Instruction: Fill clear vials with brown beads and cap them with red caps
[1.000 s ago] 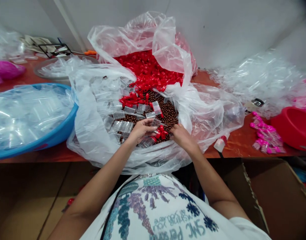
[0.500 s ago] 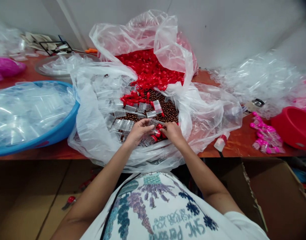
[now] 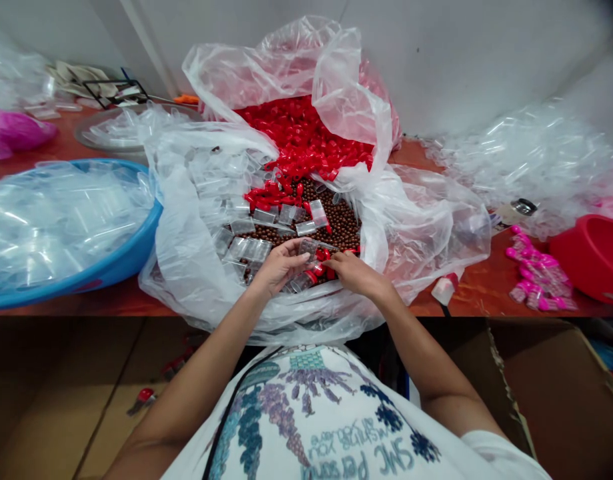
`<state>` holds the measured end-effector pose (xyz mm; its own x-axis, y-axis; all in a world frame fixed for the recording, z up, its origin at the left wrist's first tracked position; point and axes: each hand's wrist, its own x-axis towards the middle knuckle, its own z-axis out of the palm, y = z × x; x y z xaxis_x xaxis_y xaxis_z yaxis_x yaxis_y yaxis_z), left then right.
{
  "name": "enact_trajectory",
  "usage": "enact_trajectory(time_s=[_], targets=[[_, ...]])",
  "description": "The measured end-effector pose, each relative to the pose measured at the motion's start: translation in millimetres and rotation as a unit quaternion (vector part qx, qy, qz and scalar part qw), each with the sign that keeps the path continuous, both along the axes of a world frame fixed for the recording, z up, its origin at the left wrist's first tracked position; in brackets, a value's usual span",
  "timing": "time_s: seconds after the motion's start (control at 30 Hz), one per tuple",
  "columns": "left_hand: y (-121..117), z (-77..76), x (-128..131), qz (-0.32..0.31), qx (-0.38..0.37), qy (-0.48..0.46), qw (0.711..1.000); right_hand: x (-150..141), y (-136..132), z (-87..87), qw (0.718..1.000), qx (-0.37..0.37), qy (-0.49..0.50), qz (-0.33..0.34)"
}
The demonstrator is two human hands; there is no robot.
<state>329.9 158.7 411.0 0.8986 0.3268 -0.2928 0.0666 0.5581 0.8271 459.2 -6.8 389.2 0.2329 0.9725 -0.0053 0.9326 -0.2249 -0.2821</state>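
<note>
My left hand (image 3: 281,268) is closed round a small clear plastic container (image 3: 313,249), held low over the open bag. Close to its right, my right hand (image 3: 355,272) pinches at a red cap (image 3: 330,273); its fingertips partly hide the piece. More red-capped clear containers (image 3: 302,283) lie just below the two hands. Brown beads (image 3: 342,220) fill the middle of the clear plastic bag (image 3: 179,233). Loose clear containers (image 3: 251,249) and red caps (image 3: 271,197) rest on the beads and along the bag's left side.
Behind, another plastic bag (image 3: 256,77) holds a heap of red caps (image 3: 306,130). A blue basin (image 3: 153,223) of clear pieces stands left. At right are a red bowl (image 3: 586,260), pink-capped containers (image 3: 543,273) and a clear plastic pile (image 3: 526,157). A cardboard box (image 3: 551,380) is below the table.
My right hand has drawn slightly right, with its wrist lower. The clear container in my left hand now shows more plainly between the hands. The whole view has shifted slightly.
</note>
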Motion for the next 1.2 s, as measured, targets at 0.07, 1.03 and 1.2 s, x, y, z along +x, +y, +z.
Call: enact_trajectory(time_s=[0.07, 1.03, 1.2], targets=[[0.8, 0.2, -1.2, 0.009, 0.005, 0.007, 1.000, 2.8, -0.5, 0.1, 1.000, 0.001, -0.009, -0.009], [-21.5, 4.4, 2.7, 0.007, 0.059, -0.013, 0.998, -27.3, 12.5, 2.1, 0.951, 0.305, -0.006, -0.054], [-36.7, 3.8, 12.7, 0.017, 0.007, 0.024, 1.000, -33.1, 17.0, -0.5, 0.939, 0.343, -0.021, -0.009]])
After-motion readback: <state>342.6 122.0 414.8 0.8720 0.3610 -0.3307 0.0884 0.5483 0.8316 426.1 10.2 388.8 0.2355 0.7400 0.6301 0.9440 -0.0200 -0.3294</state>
